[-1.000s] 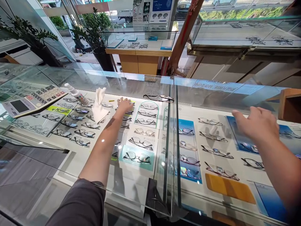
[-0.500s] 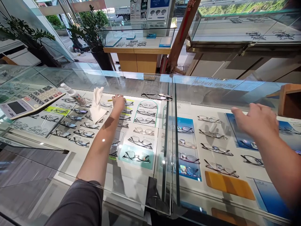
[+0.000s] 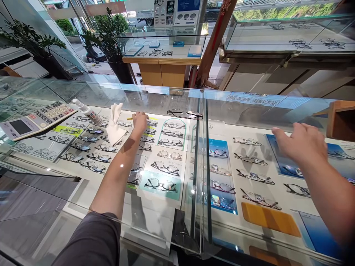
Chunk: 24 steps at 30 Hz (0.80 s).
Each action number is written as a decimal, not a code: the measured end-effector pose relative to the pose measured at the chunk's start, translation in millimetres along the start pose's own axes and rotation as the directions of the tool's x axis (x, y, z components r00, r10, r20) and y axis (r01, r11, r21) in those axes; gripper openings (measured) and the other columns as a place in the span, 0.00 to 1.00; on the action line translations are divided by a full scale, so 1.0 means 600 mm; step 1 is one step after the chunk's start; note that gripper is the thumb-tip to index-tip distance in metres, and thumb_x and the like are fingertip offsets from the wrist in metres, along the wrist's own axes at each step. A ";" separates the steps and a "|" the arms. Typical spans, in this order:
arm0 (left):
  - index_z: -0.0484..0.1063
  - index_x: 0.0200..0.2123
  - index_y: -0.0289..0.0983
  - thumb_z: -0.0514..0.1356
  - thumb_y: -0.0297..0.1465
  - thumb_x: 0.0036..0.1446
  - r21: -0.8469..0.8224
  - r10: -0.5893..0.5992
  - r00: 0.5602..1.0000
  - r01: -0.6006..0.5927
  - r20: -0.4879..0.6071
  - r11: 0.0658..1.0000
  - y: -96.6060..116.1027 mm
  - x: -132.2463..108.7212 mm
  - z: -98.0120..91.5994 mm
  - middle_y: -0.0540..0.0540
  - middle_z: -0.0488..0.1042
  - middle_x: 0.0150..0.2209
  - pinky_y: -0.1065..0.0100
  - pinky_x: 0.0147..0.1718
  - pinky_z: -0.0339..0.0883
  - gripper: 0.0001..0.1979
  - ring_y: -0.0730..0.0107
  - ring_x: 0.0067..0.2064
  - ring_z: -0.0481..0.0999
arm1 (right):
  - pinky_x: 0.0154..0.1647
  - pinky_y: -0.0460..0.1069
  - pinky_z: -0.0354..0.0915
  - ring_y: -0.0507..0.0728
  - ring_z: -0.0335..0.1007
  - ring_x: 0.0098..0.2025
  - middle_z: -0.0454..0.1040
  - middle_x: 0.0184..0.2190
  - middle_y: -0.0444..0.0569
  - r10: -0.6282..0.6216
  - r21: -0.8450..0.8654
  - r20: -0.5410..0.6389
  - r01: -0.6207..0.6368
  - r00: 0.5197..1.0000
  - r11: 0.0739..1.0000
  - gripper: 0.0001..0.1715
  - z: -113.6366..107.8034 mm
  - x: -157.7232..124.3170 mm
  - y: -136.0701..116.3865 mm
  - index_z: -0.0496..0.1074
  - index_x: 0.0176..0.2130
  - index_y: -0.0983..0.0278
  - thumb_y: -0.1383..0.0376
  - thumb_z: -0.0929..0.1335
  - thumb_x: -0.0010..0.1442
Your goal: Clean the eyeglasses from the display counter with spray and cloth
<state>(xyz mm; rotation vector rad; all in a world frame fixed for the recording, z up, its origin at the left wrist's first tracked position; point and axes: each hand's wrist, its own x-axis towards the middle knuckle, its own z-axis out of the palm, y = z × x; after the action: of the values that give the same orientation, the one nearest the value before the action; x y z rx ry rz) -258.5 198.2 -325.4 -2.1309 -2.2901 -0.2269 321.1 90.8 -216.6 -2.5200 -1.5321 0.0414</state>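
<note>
My left hand [image 3: 140, 120] lies palm down on the top of a glass display counter [image 3: 166, 98], its fingers loosely spread and holding nothing. A crumpled white cloth [image 3: 114, 125] lies just left of it, not touched. A pair of black-framed glasses [image 3: 185, 114] rests on the glass to its right. My right hand [image 3: 302, 145] hovers palm down over the right-hand case, fingers stretched out and holding nothing. Rows of spectacles [image 3: 166, 168] lie on display cards under the glass.
A white spray bottle [image 3: 88, 111] lies left of the cloth, and a large calculator [image 3: 36, 118] sits further left. A wooden box [image 3: 341, 119] stands at the right edge. Potted plants [image 3: 113, 35] and another display case [image 3: 166, 51] stand beyond the counter.
My left hand has slid a little to the left across the glass, closer to the white cloth. My right hand has stayed almost still.
</note>
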 end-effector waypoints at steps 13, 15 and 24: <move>0.89 0.53 0.47 0.63 0.29 0.57 0.132 -0.027 0.942 -0.019 0.334 0.991 -0.002 -0.027 -0.012 0.35 0.84 0.58 0.45 0.64 0.58 0.23 0.39 0.63 0.74 | 0.79 0.72 0.59 0.80 0.55 0.81 0.59 0.80 0.72 0.011 -0.009 0.015 -0.011 1.000 1.000 0.56 0.003 0.002 0.003 0.64 0.76 0.72 0.38 0.55 0.68; 0.89 0.54 0.47 0.63 0.29 0.56 0.140 -0.032 0.935 -0.019 0.353 0.990 -0.001 -0.027 -0.011 0.35 0.85 0.56 0.46 0.63 0.58 0.25 0.39 0.63 0.73 | 0.80 0.71 0.58 0.79 0.54 0.82 0.58 0.81 0.71 0.021 -0.010 0.030 -0.020 0.999 1.000 0.57 -0.002 -0.003 -0.002 0.63 0.77 0.73 0.38 0.54 0.68; 0.88 0.57 0.47 0.64 0.31 0.55 0.143 -0.036 0.933 -0.017 0.358 0.990 -0.001 -0.027 -0.010 0.36 0.87 0.50 0.47 0.63 0.58 0.27 0.39 0.63 0.74 | 0.79 0.72 0.57 0.81 0.54 0.81 0.59 0.80 0.74 0.009 0.000 0.022 -0.009 1.000 1.000 0.57 -0.003 -0.003 -0.003 0.63 0.77 0.76 0.40 0.55 0.68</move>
<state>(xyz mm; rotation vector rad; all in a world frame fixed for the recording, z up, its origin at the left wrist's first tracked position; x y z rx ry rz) -258.5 181.5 -321.5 -2.2413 -2.4051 0.3518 318.9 89.8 -214.6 -2.5348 -1.5286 0.0715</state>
